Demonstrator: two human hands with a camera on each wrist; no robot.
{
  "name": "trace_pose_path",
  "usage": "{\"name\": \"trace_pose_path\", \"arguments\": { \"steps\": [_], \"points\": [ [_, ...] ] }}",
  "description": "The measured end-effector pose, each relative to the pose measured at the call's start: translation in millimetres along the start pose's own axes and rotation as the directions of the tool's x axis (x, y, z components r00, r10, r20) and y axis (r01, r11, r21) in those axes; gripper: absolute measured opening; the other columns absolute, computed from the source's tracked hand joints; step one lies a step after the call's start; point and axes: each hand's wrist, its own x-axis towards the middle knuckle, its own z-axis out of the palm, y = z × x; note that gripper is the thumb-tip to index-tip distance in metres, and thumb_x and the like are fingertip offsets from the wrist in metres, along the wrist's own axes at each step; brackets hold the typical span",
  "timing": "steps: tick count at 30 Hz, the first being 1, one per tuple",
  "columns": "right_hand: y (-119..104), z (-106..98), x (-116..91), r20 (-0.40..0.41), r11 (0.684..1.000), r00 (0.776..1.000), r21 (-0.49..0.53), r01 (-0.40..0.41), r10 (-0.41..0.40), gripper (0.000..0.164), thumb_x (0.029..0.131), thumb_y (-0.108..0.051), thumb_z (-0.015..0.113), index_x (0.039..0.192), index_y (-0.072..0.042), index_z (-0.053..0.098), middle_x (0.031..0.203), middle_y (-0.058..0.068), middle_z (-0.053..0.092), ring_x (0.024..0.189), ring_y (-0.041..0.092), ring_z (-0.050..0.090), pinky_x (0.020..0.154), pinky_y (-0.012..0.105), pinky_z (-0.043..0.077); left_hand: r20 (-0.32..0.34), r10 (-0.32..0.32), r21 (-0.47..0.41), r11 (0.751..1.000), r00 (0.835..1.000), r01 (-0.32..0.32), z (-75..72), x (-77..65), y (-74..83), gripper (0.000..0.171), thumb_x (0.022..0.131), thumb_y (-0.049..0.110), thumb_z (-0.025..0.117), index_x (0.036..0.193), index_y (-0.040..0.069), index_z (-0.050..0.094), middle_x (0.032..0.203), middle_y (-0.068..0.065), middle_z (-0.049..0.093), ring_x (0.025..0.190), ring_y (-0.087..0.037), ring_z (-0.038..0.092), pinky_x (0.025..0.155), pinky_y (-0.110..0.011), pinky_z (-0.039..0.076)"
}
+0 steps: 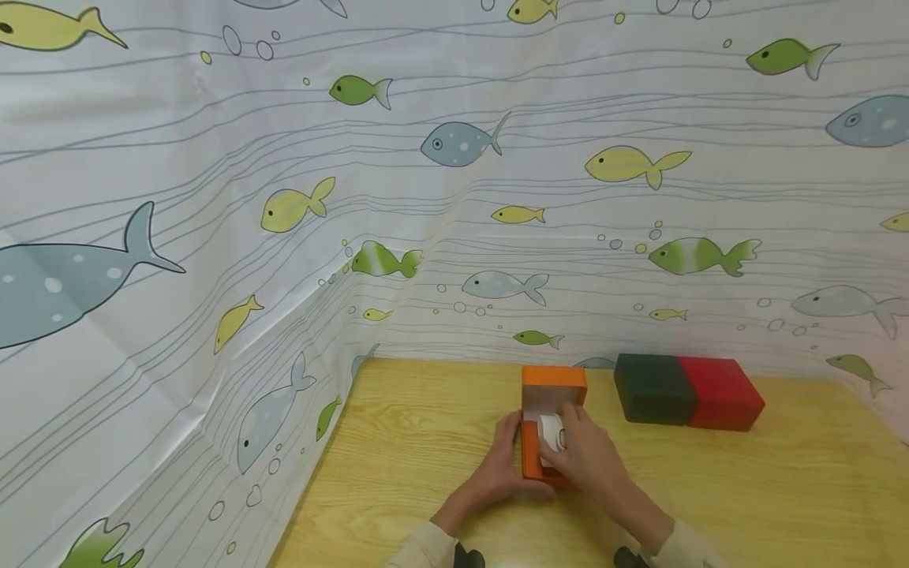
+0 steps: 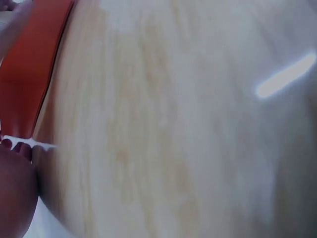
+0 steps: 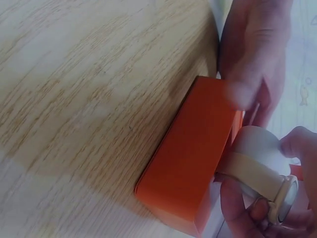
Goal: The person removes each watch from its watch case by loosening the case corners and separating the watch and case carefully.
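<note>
An orange box (image 1: 529,450) stands on the table with its lid (image 1: 555,376) raised at the far side, showing a grey lining. My left hand (image 1: 499,470) grips the box, fingers along its left side and thumb across the near end. At the box's mouth, my right hand (image 1: 591,455) pinches a wristwatch (image 3: 285,199) wrapped round a pale cushion (image 3: 257,146). The watch has a light strap and a round case. In the right wrist view it stands partly out of the box; its lower part is hidden. The left wrist view shows the box (image 2: 29,64) only at its edge.
Behind and to the right lies a closed block-shaped box, dark green (image 1: 653,390) on one half and red (image 1: 720,394) on the other. A white fish-printed sheet (image 1: 426,213) rises along the back and left of the wood-grain table (image 1: 398,442).
</note>
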Motion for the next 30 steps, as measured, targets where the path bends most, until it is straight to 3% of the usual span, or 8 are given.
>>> {"name": "trace_pose_path", "arguments": {
  "steps": [4, 8, 12, 14, 16, 20, 23, 30],
  "points": [
    [1.1, 0.3, -2.1, -0.025, 1.000, 1.000, 0.008, 0.012, -0.012, 0.056, 0.088, -0.036, 0.076, 0.126, -0.001, 0.054, 0.111, 0.015, 0.063, 0.074, 0.020, 0.056, 0.066, 0.036, 0.054, -0.030, -0.028, -0.045, 0.999, 0.999, 0.027, -3.4, -4.5, 1.1, 0.118, 0.076, 0.045, 0.090, 0.163, 0.011, 0.017, 0.167, -0.014, 0.021, 0.150, -0.033, 0.037, 0.120, -0.047, 0.041],
    [1.9, 0.6, -2.7, -0.053, 0.999, 0.998, 0.017, 0.031, -0.030, 0.057, 0.087, -0.038, 0.078, 0.125, -0.002, 0.055, 0.109, 0.013, 0.062, 0.073, 0.018, 0.055, 0.063, 0.031, 0.052, -0.139, -0.006, -0.148, 0.989, 0.990, -0.014, -5.5, -4.9, 4.3, 0.087, 0.091, 0.040, 0.077, 0.156, 0.003, 0.031, 0.161, -0.015, 0.027, 0.148, -0.039, 0.038, 0.118, -0.054, 0.040],
    [1.5, -0.6, -2.0, -0.064, 0.999, 0.997, 0.027, 0.033, -0.031, 0.059, 0.087, -0.040, 0.078, 0.129, -0.005, 0.055, 0.113, 0.013, 0.063, 0.078, 0.019, 0.057, 0.067, 0.032, 0.054, -0.335, 0.054, -0.212, 0.969, 0.941, -0.131, -5.7, 3.3, 15.2, 0.052, 0.099, 0.029, 0.069, 0.140, 0.004, 0.051, 0.144, -0.012, 0.044, 0.134, -0.038, 0.046, 0.108, -0.047, 0.045],
    [0.7, -1.6, -2.4, -0.063, 0.999, 0.997, 0.032, 0.038, -0.036, 0.061, 0.087, -0.041, 0.078, 0.132, -0.007, 0.055, 0.119, 0.013, 0.063, 0.083, 0.021, 0.058, 0.073, 0.035, 0.058, -0.389, 0.061, -0.216, 0.964, 0.919, -0.156, -5.8, 7.2, 23.7, 0.043, 0.099, 0.027, 0.068, 0.134, 0.007, 0.056, 0.136, -0.011, 0.051, 0.124, -0.036, 0.050, 0.099, -0.040, 0.047],
    [-0.1, -2.5, -3.2, -0.071, 0.998, 0.996, 0.034, 0.054, -0.052, 0.061, 0.087, -0.041, 0.078, 0.135, -0.010, 0.054, 0.124, 0.014, 0.063, 0.088, 0.023, 0.061, 0.078, 0.040, 0.061, -0.395, 0.064, -0.210, 0.965, 0.917, -0.158, -5.4, 9.5, 32.6, 0.038, 0.099, 0.027, 0.068, 0.131, 0.010, 0.058, 0.130, -0.012, 0.055, 0.117, -0.035, 0.055, 0.092, -0.031, 0.049],
    [0.9, -2.5, -5.1, -0.138, 0.991, 0.983, 0.038, 0.127, -0.121, 0.061, 0.083, -0.034, 0.082, 0.135, -0.015, 0.055, 0.121, 0.011, 0.063, 0.087, 0.021, 0.061, 0.080, 0.041, 0.062, -0.324, 0.030, -0.210, 0.972, 0.946, -0.103, -1.3, 9.9, 46.8, 0.038, 0.100, 0.030, 0.066, 0.133, 0.017, 0.055, 0.126, -0.011, 0.054, 0.106, -0.031, 0.060, 0.081, -0.020, 0.050],
    [3.1, -1.5, -6.4, -0.198, 0.983, 0.965, 0.028, 0.181, -0.172, 0.062, 0.078, -0.028, 0.087, 0.131, -0.013, 0.057, 0.110, 0.007, 0.062, 0.082, 0.017, 0.059, 0.074, 0.035, 0.060, -0.291, 0.013, -0.205, 0.976, 0.956, -0.076, 2.6, 8.6, 52.8, 0.037, 0.101, 0.033, 0.064, 0.134, 0.018, 0.054, 0.122, -0.010, 0.054, 0.097, -0.021, 0.059, 0.076, -0.017, 0.048],
    [9.8, -1.0, -9.4, -0.229, 0.972, 0.949, 0.029, 0.231, -0.219, 0.058, 0.076, -0.023, 0.088, 0.127, -0.010, 0.061, 0.103, 0.004, 0.062, 0.080, 0.012, 0.058, 0.070, 0.031, 0.059, -0.316, 0.036, -0.180, 0.979, 0.948, -0.098, 8.5, 6.7, 60.1, 0.033, 0.101, 0.029, 0.065, 0.129, 0.012, 0.057, 0.111, -0.011, 0.056, 0.089, -0.010, 0.053, 0.071, -0.014, 0.047]
  ]
}}
